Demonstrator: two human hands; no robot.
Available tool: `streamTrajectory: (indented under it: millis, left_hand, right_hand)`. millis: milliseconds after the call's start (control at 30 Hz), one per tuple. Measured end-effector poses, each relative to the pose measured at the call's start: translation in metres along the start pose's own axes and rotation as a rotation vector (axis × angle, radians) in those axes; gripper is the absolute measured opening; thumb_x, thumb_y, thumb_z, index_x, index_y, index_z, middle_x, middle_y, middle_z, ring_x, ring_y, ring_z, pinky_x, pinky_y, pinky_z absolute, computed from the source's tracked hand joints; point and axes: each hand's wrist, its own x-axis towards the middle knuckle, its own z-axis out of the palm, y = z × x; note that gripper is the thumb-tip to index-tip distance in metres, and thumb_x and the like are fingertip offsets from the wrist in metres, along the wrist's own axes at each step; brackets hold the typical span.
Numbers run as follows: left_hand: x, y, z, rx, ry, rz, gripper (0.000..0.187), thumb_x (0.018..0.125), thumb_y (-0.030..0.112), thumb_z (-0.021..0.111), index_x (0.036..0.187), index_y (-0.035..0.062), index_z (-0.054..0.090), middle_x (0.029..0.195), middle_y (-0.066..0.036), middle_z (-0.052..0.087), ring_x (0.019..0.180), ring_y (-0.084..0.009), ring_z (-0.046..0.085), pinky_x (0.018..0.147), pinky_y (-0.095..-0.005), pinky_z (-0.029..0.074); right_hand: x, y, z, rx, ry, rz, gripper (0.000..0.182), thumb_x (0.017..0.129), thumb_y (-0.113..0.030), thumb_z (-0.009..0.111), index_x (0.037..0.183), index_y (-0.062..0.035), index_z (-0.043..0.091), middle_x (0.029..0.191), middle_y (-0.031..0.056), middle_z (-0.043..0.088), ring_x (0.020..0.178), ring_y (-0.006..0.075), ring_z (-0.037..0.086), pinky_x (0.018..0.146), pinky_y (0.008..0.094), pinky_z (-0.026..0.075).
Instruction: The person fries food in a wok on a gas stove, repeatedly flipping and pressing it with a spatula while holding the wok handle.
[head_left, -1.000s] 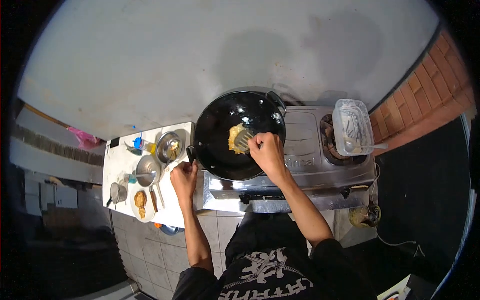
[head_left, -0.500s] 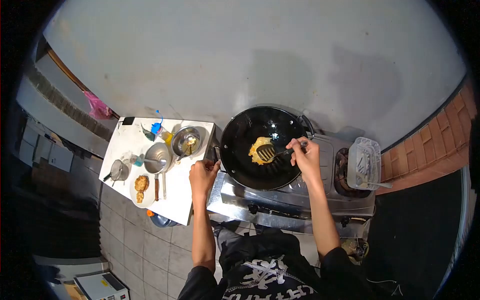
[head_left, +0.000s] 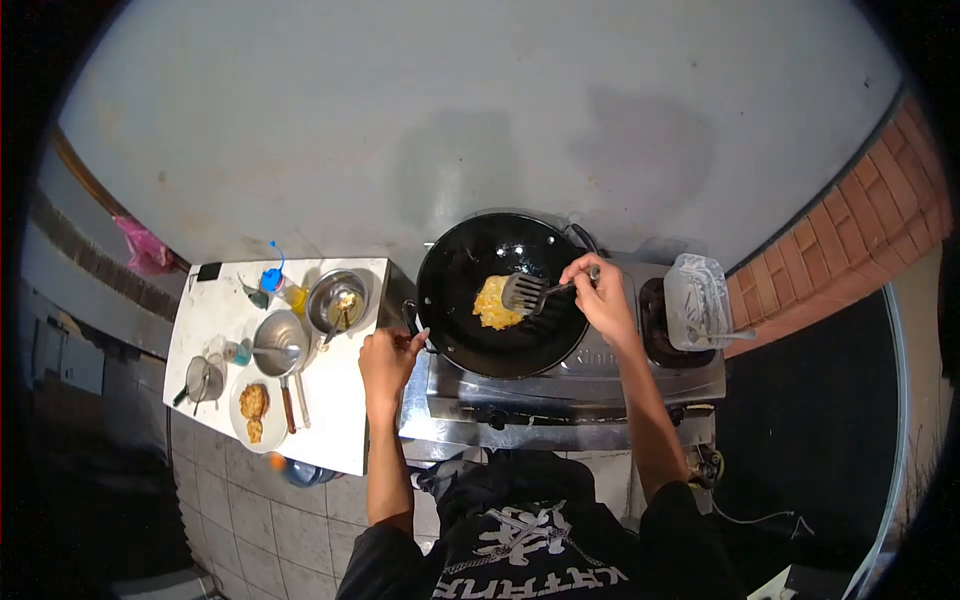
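A black wok [head_left: 490, 350] sits on the left burner of a steel stove, with a yellow, browned piece of food [head_left: 491, 304] near its middle. My right hand [head_left: 597, 295] is closed round the handle of a black slotted spatula [head_left: 523, 293]. The spatula's head lies at the food's right edge, partly over it. At the wok's left side, my left hand [head_left: 391, 362] has its thumb and fingers closed at the wok's left handle [head_left: 411, 317]; the contact point is small and partly hidden.
Left, a white table [head_left: 341, 440] bears metal bowls [head_left: 279, 343], an oil bottle [head_left: 296, 297], a strainer [head_left: 204, 380] and a plate [head_left: 243, 427] with fried pieces. Over the right burner stands a clear plastic container [head_left: 697, 300] with a utensil. A wall rises behind the stove.
The camera view has shifted and turned. The spatula's head has moved from over the food to its right edge. My left hand remains by the wok's left handle.
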Motion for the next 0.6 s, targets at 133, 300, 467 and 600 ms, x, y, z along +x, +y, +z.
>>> streamTrajectory:
  millis: [133, 300, 467, 600]
  left_hand:
    - [0.001, -0.006, 0.001, -0.006, 0.004, 0.056, 0.038, 0.074, 0.036, 0.077, 0.073, -0.0004, 0.068, 0.062, -0.013, 0.064, 0.061, -0.0296, 0.065, 0.058, -0.0365, 0.049]
    - [0.006, -0.009, -0.001, 0.000, -0.052, 0.121, 0.040, 0.075, 0.040, 0.075, 0.072, 0.0009, 0.068, 0.063, -0.012, 0.065, 0.061, -0.0294, 0.065, 0.058, -0.0370, 0.049]
    - [0.009, -0.014, -0.002, -0.002, -0.065, 0.152, 0.041, 0.075, 0.042, 0.075, 0.073, 0.0010, 0.070, 0.063, -0.012, 0.065, 0.060, -0.0298, 0.064, 0.058, -0.0376, 0.049]
    - [0.012, -0.011, -0.005, 0.017, -0.099, 0.153, 0.042, 0.075, 0.042, 0.075, 0.072, 0.0011, 0.070, 0.062, -0.011, 0.064, 0.060, -0.0294, 0.063, 0.058, -0.0372, 0.049]
  right_hand:
    - [0.008, -0.003, 0.007, -0.095, -0.043, 0.013, 0.013, 0.086, -0.004, 0.048, 0.075, 0.0002, 0.055, 0.068, 0.0026, 0.056, 0.066, 0.0096, 0.049, 0.060, 0.0271, 0.040]
    - [0.026, 0.013, 0.021, 0.039, 0.043, 0.050, 0.018, 0.086, -0.008, 0.050, 0.074, 0.0033, 0.056, 0.069, 0.0040, 0.058, 0.066, 0.0090, 0.051, 0.057, 0.0268, 0.040]
    - [0.024, 0.013, 0.032, -0.031, 0.217, 0.146, 0.023, 0.082, -0.009, 0.050, 0.063, 0.0049, 0.054, 0.059, 0.0053, 0.056, 0.057, 0.0105, 0.051, 0.054, 0.0293, 0.041]
    - [0.018, 0.040, 0.036, -0.027, 0.295, -0.065, 0.025, 0.079, -0.002, 0.043, 0.055, 0.0016, 0.047, 0.054, 0.0050, 0.051, 0.049, 0.0081, 0.043, 0.045, 0.0255, 0.032]
